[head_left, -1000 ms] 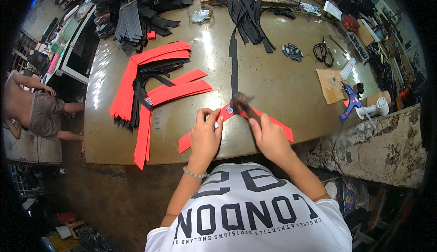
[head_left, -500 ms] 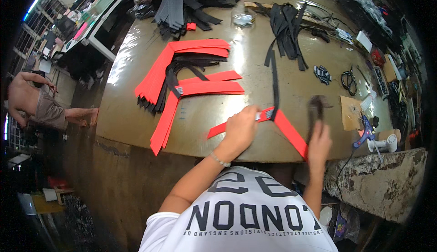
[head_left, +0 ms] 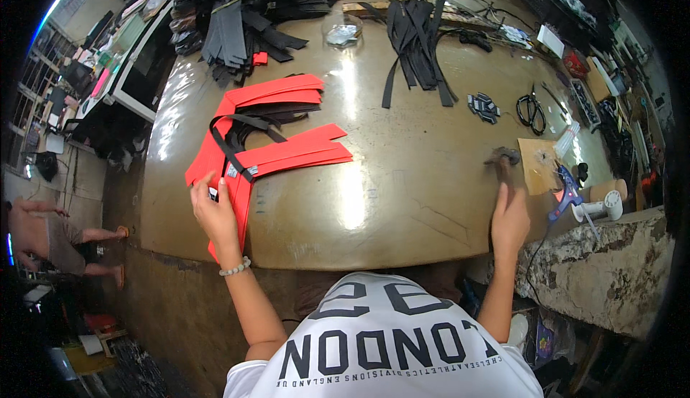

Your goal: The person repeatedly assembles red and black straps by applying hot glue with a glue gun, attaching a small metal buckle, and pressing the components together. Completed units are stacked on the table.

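My left hand [head_left: 215, 215] is at the near left of a pile of flat red straps [head_left: 295, 157], thumb and forefinger on a red strap there. Part of that strap is hidden under the hand. A narrow black band [head_left: 228, 152] runs over the pile, joined to the red by a small pale label. On the right, my right hand [head_left: 510, 220] is closed round the handle of a hammer [head_left: 504, 156]. The hammer's dark head lies close to the table surface, beside a tan sheet.
Black straps lie heaped at the back left [head_left: 251, 28] and back centre [head_left: 417, 42]. Scissors [head_left: 531, 110], small metal pieces [head_left: 483, 108], a tan sheet [head_left: 535, 164], a blue glue gun [head_left: 568, 193] and a white spool [head_left: 607, 206] stand at right. A person [head_left: 57, 233] is at far left.
My left hand has carried the red strap and its black band left from the table's middle onto the pile. The hammer, blurred before, now shows more clearly, slightly farther right.
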A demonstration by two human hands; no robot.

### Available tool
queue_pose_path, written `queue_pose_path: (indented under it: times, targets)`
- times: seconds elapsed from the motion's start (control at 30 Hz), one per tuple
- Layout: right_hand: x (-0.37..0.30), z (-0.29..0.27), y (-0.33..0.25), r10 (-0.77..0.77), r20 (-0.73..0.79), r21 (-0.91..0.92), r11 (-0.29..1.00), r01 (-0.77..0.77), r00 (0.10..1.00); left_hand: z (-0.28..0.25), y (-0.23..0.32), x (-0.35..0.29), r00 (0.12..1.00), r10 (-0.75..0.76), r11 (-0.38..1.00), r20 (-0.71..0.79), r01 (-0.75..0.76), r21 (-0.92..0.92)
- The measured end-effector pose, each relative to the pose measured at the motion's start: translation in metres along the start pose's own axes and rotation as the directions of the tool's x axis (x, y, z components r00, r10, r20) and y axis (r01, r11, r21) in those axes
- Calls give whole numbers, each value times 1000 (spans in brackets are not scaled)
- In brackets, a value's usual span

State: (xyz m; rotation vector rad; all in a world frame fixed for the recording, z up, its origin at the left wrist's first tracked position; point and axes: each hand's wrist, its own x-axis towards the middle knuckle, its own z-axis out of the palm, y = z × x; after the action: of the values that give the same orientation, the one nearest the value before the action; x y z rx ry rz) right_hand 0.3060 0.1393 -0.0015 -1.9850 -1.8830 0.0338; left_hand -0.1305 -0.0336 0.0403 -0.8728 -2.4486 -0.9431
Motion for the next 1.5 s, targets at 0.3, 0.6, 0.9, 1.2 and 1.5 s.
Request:
queue_pose_path:
  times: [0.3, 0.6, 0.9, 1.2, 1.5]
  targets:
    - [-6, -2, -3, -61, 32, -117, 991, 65, 998, 158, 187, -7, 746, 455, 890, 485, -385, -244]
    - [-8, 2, -43, -339, 138, 754, 646, 124, 931, 113, 172, -20, 646, 476, 783, 597, -2, -622]
    - [-34, 23, -139, -710, 659, 552, 233, -801, 247, -6, 92, -104, 501, 199, 745, 842, 481, -462]
    - [103, 51, -184, -706, 499, 865, 434, -250, 503, -13, 79, -145, 563, 472, 811, 678, 23, -584]
    - [111, 135, -219, -635, 114, 688, 605, 400, 764, -8, 91, -149, 603, 499, 827, 622, -117, -550]
